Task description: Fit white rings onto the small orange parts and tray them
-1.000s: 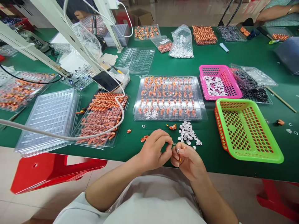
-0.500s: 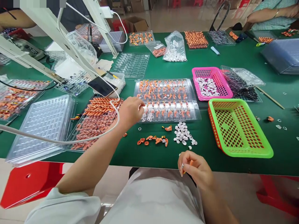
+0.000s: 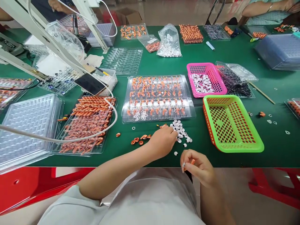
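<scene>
My left hand (image 3: pixel 163 141) is at the left edge of a loose pile of small white discs (image 3: pixel 181 132). Its fingers are drawn together, and whatever lies between the tips is hidden. Nearer the table's front edge, my right hand (image 3: pixel 198 165) pinches a small orange plastic part (image 3: pixel 192 162) with a bit of white or metal at its end. Left of the pile lie loose orange pieces (image 3: pixel 143 137), partly covered by my left hand. Behind them a clear plastic tray (image 3: pixel 158 120) holds rows of orange parts and several white rings (image 3: pixel 140 115).
A green basket (image 3: pixel 252 147) and a pink basket (image 3: pixel 189 81) of white pieces stand right. Left are a tray of orange parts (image 3: pixel 84 128), stacked clear trays (image 3: pixel 28 122) and a phone (image 3: pixel 91 83). A white cable (image 3: pixel 114 120) loops over the left side.
My left hand has moved from the clear tray's left side rightward and nearer to me, reaching the white discs. My right hand still holds the orange part. The view has shifted slightly.
</scene>
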